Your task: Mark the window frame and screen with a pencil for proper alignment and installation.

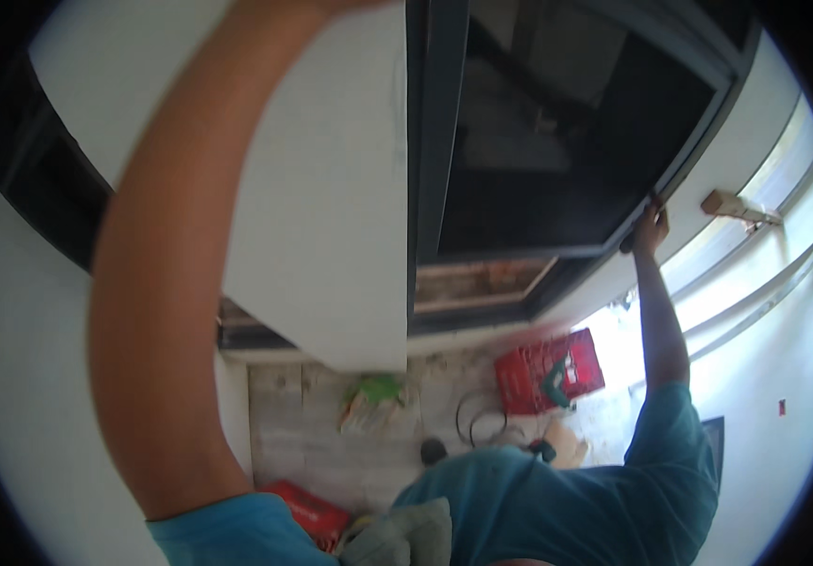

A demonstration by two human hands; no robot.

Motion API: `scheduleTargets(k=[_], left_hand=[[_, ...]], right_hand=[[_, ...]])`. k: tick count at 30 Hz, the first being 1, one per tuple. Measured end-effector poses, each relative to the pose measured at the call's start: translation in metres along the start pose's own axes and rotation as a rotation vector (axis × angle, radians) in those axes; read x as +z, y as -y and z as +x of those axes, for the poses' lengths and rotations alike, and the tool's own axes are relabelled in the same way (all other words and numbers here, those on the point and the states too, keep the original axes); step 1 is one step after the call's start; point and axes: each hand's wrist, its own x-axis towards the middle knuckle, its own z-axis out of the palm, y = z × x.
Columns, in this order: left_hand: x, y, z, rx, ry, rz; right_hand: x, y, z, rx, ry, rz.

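Pale floor, dark pane, edge leaning rightward, right hand there, left hand cropped, grips unclear

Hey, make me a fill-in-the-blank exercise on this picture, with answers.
The raised left forearm passes in front of a ____ panel.
The right hand is at the lower ____ corner of the dark pane.
In the picture, the bright green item lies to the ____ of the red crate.
Missing words: white; right; left.

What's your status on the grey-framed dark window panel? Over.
Left hand mostly cut off at top, grip unseen. Right hand at lower right corner of the panel. Red plastic crate on the floor below, apart from both hands.
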Motion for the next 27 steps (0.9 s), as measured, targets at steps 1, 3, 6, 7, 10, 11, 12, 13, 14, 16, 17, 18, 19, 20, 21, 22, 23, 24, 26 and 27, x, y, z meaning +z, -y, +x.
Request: scheduleTargets(k=[1,3,6,7,10,11,12,13,14,16,17,18,19,20,21,22,23,24,26,27], left_hand=[[0.008,-0.008,-0.004,-0.017,-0.080,-0.047],[0.007,-0.014,0.011,-0.115,-0.198,-0.057],[-0.001,0.005,0.003,-0.268,-0.314,-0.046],[0.002,0.011,0.001,-0.323,-0.390,-0.067],[0.005,0.021,-0.001,-0.354,-0.449,-0.107],[0.008,0.019,0.007,-0.363,-0.478,-0.123],[0.008,0.018,0.003,-0.367,-0.460,-0.116],[0.008,0.017,-0.002,-0.403,-0.404,-0.066],[0.009,0.014,0.001,-0.438,-0.385,-0.034],[0.009,0.010,0.000,-0.458,-0.419,-0.105],[0.005,0.008,-0.006,-0.464,-0.394,-0.111],[0.004,0.009,-0.009,-0.464,-0.369,-0.122],[0.003,0.011,-0.010,-0.458,-0.366,-0.124],[-0.002,0.015,-0.014,-0.457,-0.380,-0.102],[-0.001,0.014,-0.014,-0.456,-0.411,-0.091],[0.000,0.013,-0.014,-0.447,-0.407,-0.102],[0.002,0.011,-0.012,-0.467,-0.400,-0.100],[0.004,0.009,-0.010,-0.487,-0.392,-0.098],[0.007,0.008,-0.004,-0.471,-0.404,-0.091],[0.008,0.008,-0.003,-0.461,-0.416,-0.076]], right_hand=[[-0.015,-0.003,0.004,0.013,0.026,-0.099],[-0.036,-0.026,0.024,-0.194,0.007,-0.124],[-0.014,0.025,-0.004,-0.021,0.073,-0.028],[-0.015,0.029,-0.002,-0.059,0.042,0.034],[-0.018,0.007,0.020,-0.131,0.000,0.095],[-0.032,-0.014,0.041,-0.230,-0.026,0.086],[-0.021,-0.008,0.024,-0.222,0.034,0.139],[-0.016,0.000,0.010,-0.324,0.050,0.010],[-0.025,-0.012,0.024,-0.117,0.116,-0.026],[-0.025,-0.019,0.019,-0.158,0.265,-0.098],[-0.019,-0.018,0.010,-0.236,0.207,-0.034],[-0.014,-0.015,0.003,-0.307,0.144,0.032],[-0.015,-0.008,0.006,-0.302,0.142,0.036],[-0.014,0.011,0.003,-0.144,0.209,0.016],[-0.017,0.022,0.004,0.007,0.258,-0.009],[-0.016,0.023,0.002,0.019,0.251,-0.005],[-0.017,0.023,0.003,-0.015,0.173,0.047],[-0.018,0.022,0.004,-0.049,0.095,0.098],[-0.026,0.019,0.017,-0.046,0.127,0.133],[-0.028,0.018,0.021,-0.051,0.167,0.167]])
